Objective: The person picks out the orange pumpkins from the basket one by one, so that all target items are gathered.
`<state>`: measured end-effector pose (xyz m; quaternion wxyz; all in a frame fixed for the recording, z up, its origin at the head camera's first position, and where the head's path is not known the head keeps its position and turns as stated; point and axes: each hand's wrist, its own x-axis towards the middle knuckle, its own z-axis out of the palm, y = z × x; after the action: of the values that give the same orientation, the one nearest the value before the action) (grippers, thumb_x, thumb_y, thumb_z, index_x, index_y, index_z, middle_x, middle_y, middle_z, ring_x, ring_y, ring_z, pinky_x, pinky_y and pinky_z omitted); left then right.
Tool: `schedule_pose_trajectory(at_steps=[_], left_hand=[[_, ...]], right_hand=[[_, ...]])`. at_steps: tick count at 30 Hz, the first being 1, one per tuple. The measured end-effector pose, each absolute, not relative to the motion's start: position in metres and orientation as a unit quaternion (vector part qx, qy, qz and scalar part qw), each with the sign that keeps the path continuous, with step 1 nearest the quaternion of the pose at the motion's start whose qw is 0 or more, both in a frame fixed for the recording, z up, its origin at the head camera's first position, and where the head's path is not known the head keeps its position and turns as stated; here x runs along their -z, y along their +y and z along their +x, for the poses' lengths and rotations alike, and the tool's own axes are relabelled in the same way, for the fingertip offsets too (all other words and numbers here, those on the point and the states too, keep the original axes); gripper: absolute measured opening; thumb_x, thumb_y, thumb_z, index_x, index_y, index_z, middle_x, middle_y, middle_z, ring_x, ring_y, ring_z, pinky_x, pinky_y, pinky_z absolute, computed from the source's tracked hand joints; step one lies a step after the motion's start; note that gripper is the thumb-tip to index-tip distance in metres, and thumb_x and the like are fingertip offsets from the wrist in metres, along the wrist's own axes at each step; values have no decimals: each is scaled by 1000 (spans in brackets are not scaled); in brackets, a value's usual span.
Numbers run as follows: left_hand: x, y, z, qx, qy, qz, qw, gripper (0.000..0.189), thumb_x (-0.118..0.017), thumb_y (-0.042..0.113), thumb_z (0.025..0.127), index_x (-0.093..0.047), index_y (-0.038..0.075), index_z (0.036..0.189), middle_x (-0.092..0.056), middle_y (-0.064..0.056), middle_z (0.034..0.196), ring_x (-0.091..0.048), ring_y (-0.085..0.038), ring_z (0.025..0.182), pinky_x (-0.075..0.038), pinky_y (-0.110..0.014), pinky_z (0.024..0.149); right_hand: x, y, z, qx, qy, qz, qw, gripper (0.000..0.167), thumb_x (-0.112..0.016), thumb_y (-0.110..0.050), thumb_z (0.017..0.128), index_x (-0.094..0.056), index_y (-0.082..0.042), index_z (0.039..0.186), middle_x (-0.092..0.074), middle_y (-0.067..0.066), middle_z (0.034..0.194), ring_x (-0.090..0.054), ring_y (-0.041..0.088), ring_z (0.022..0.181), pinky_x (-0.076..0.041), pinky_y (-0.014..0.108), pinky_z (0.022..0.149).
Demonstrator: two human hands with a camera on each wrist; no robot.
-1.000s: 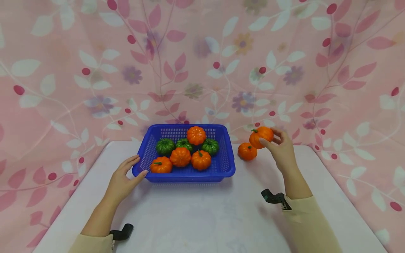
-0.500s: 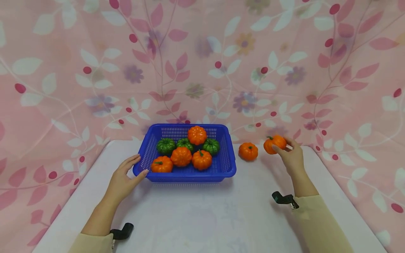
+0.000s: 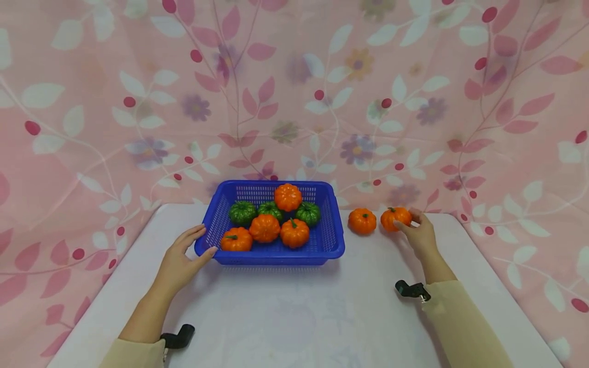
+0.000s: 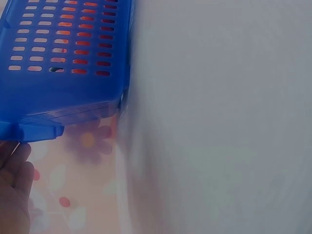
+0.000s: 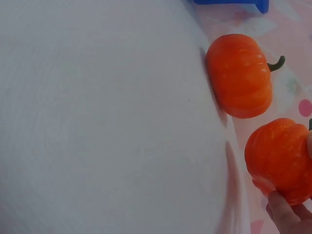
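Observation:
In the head view, my right hand pinches a small orange toy pumpkin at the table's back right, thumb in front and fingers behind. The right wrist view shows fingertips against this pumpkin, low over the table. Just left of it sits a second orange pumpkin with a green stem. My left hand touches the left front corner of a blue plastic basket, its fingers fairly straight at the rim. Several orange pumpkins and green pumpkins lie inside the basket.
A white cloth-covered table carries everything. Behind it hangs a pink floral curtain, close to the basket's back edge. Black camera mounts sit on both wrists.
My right hand has carried the orange pumpkin to the right, away from over the other one, and lowered it beside that pumpkin. The left hand has stayed at the basket.

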<state>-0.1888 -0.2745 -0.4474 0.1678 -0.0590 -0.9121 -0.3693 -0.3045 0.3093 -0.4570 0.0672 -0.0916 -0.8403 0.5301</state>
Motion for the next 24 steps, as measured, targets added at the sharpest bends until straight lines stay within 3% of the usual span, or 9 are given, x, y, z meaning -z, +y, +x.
schedule_pose_trajectory(at_steps=[4, 9, 19, 24], left_hand=[[447, -274, -189, 370, -912, -59, 167, 70, -75, 42, 90, -54, 2, 143, -47, -14, 151, -40, -43, 139, -36, -66, 106], [448, -275, -190, 369, -912, -59, 168, 69, -75, 42, 89, -54, 3, 142, -47, -13, 150, -40, -42, 139, -35, -67, 107], [449, -276, -191, 370, -911, -63, 170, 69, -75, 42, 89, -55, 3, 142, -48, -12, 150, -40, -42, 139, -35, -66, 107], [448, -276, -190, 369, -912, -62, 169, 69, -75, 42, 90, -55, 3, 142, -47, -12, 151, -40, -42, 139, -35, -67, 107]], right_hand=[[463, 311, -307, -539, -835, -98, 50, 78, -67, -29, 97, -26, 3, 155, -31, 27, 155, -42, 40, 136, -41, 42, 109], [470, 314, -309, -554, -828, -86, 26, 80, -64, -31, 99, -20, 4, 156, -24, 29, 158, -31, 41, 142, -36, 47, 113], [477, 319, -310, -544, -835, -77, -12, 78, -68, -15, 97, -20, 2, 156, -30, 35, 153, -36, 47, 140, -38, 50, 111], [479, 320, -311, -541, -837, -73, -14, 78, -69, -16, 96, -22, 1, 156, -29, 35, 153, -35, 48, 140, -37, 52, 112]])
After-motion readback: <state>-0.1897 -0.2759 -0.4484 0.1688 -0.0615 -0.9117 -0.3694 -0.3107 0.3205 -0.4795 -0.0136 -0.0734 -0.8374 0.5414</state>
